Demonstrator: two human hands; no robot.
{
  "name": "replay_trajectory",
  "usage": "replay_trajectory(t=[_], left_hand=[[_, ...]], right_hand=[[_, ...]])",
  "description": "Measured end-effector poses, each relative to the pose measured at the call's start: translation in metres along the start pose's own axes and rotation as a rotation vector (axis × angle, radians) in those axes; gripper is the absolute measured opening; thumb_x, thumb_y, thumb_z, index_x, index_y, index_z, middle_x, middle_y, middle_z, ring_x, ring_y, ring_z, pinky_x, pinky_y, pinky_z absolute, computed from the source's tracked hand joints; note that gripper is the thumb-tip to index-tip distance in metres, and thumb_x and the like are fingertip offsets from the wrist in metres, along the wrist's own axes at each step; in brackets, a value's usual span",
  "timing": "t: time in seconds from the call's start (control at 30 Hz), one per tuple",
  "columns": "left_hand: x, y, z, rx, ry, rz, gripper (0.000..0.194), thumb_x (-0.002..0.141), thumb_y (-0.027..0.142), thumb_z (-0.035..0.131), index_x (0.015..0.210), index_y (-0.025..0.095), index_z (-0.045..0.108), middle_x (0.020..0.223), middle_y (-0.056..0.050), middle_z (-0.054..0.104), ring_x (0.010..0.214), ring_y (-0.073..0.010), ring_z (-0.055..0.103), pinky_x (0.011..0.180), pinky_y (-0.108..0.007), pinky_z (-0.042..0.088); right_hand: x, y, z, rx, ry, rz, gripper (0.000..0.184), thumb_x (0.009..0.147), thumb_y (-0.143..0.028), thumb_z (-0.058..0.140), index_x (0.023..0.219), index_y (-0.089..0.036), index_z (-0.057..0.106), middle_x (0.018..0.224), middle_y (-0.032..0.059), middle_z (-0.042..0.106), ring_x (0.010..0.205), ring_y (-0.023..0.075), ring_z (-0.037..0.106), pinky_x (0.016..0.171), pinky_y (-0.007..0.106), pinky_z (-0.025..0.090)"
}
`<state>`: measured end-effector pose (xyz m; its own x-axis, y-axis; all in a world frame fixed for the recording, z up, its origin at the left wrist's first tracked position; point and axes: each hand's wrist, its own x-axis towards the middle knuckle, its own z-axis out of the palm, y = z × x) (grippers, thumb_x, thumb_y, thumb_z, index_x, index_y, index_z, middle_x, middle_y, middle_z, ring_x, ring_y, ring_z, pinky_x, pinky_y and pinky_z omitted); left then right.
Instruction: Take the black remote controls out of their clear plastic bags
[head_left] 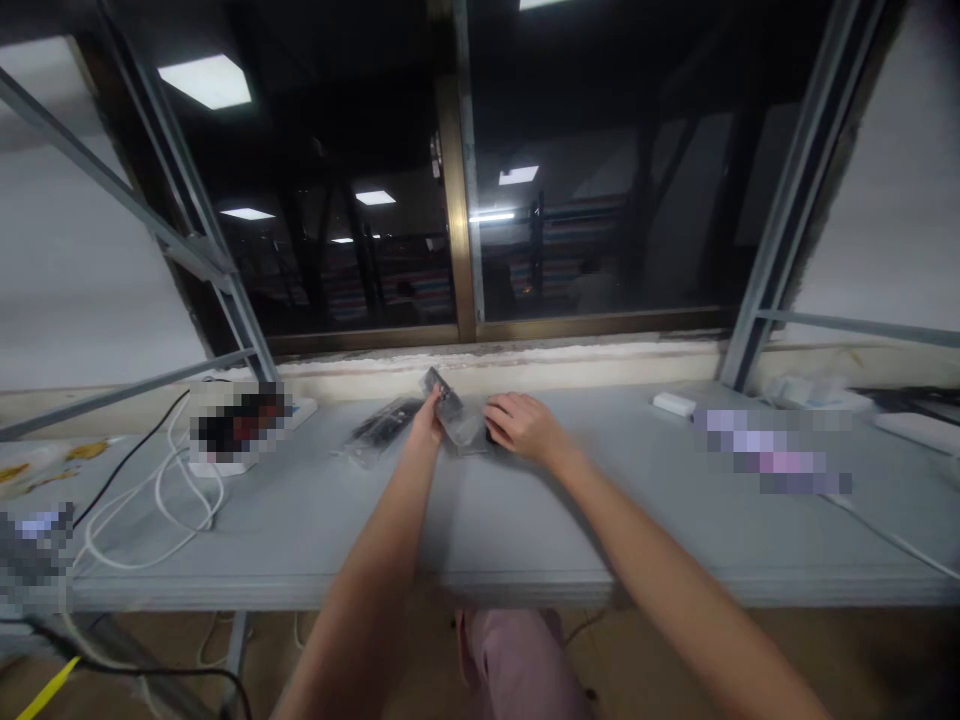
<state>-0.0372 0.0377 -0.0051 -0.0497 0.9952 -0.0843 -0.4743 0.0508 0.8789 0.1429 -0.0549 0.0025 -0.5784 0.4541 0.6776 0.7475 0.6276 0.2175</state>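
My left hand (429, 418) is closed around a dark, narrow item in a clear plastic bag (450, 405), held tilted over the grey table. Its exact kind is too blurred to tell. To the right, my right hand (525, 425) has its fingers bent down over something dark, mostly hidden beneath them. Several dark items in clear plastic bags (381, 430) lie on the table just left of my left hand.
The grey table (300, 535) runs below a dark window. White cables (161, 500) loop at the left by a blurred-out object (238, 425). At the right lie a white power strip (673, 404) and another blurred-out object (772, 452). Metal posts (780, 200) flank the window.
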Motion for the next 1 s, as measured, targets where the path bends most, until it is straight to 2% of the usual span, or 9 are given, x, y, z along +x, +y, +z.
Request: replay_trajectory(t=[0.13, 0.27, 0.4, 0.5, 0.7, 0.87, 1.0], left_hand=[[-0.001, -0.002, -0.001, -0.082, 0.098, -0.057, 0.025, 0.090, 0.031, 0.051, 0.098, 0.012, 0.065, 0.068, -0.002, 0.066, 0.060, -0.0120, 0.061, 0.063, -0.022, 0.050], [0.002, 0.005, -0.008, -0.151, 0.140, -0.074, 0.021, 0.092, 0.026, 0.048, 0.093, 0.013, 0.064, 0.065, -0.001, 0.064, 0.059, -0.0104, 0.061, 0.064, -0.020, 0.050], [0.002, 0.007, -0.008, -0.207, 0.176, -0.084, 0.018, 0.092, 0.019, 0.047, 0.083, 0.015, 0.062, 0.058, 0.002, 0.059, 0.051, -0.0079, 0.057, 0.055, -0.017, 0.049], [0.002, 0.004, -0.006, -0.188, 0.153, -0.085, 0.014, 0.090, 0.018, 0.051, 0.081, 0.015, 0.060, 0.058, 0.002, 0.058, 0.048, -0.0069, 0.054, 0.047, -0.015, 0.045], [0.004, 0.000, -0.006, -0.153, 0.153, -0.089, 0.012, 0.090, 0.018, 0.051, 0.081, 0.015, 0.058, 0.055, 0.004, 0.053, 0.042, -0.0051, 0.047, 0.039, -0.013, 0.038], [0.004, -0.001, -0.007, -0.128, 0.141, -0.105, 0.014, 0.090, 0.018, 0.053, 0.077, 0.015, 0.056, 0.050, 0.005, 0.049, 0.036, -0.0038, 0.040, 0.035, -0.013, 0.032], [0.004, -0.007, -0.003, -0.116, 0.054, -0.135, 0.018, 0.086, 0.018, 0.059, 0.069, 0.014, 0.054, 0.050, 0.005, 0.051, 0.034, -0.0030, 0.041, 0.036, -0.014, 0.033]], right_hand=[[0.001, -0.005, 0.003, -0.040, -0.021, -0.073, 0.021, 0.093, -0.021, 0.041, 0.095, -0.020, 0.062, 0.103, 0.0105, 0.060, 0.094, 0.0210, 0.050, 0.075, 0.031, 0.038], [0.001, -0.007, 0.007, -0.081, -0.035, -0.088, 0.020, 0.094, -0.022, 0.041, 0.092, -0.020, 0.062, 0.092, 0.0093, 0.060, 0.090, 0.0206, 0.050, 0.073, 0.030, 0.037], [0.002, -0.007, 0.005, -0.127, -0.028, -0.035, 0.026, 0.094, -0.020, 0.038, 0.108, -0.022, 0.061, 0.111, 0.0103, 0.059, 0.101, 0.0219, 0.049, 0.079, 0.033, 0.038], [0.002, -0.006, 0.003, -0.070, -0.026, -0.002, 0.028, 0.093, -0.021, 0.041, 0.115, -0.023, 0.059, 0.123, 0.0102, 0.055, 0.110, 0.0236, 0.046, 0.086, 0.036, 0.039], [0.002, -0.007, -0.001, -0.029, 0.015, -0.003, 0.032, 0.095, -0.026, 0.035, 0.097, -0.021, 0.066, 0.108, 0.0105, 0.061, 0.098, 0.0217, 0.051, 0.083, 0.034, 0.040], [0.004, -0.009, 0.001, -0.069, 0.019, -0.015, 0.027, 0.093, -0.023, 0.040, 0.099, -0.022, 0.067, 0.124, 0.0084, 0.056, 0.110, 0.0235, 0.047, 0.084, 0.035, 0.039], [0.004, -0.008, 0.004, -0.094, 0.076, 0.025, 0.024, 0.092, -0.024, 0.047, 0.102, -0.024, 0.068, 0.127, 0.0067, 0.055, 0.115, 0.0242, 0.044, 0.086, 0.035, 0.037]])
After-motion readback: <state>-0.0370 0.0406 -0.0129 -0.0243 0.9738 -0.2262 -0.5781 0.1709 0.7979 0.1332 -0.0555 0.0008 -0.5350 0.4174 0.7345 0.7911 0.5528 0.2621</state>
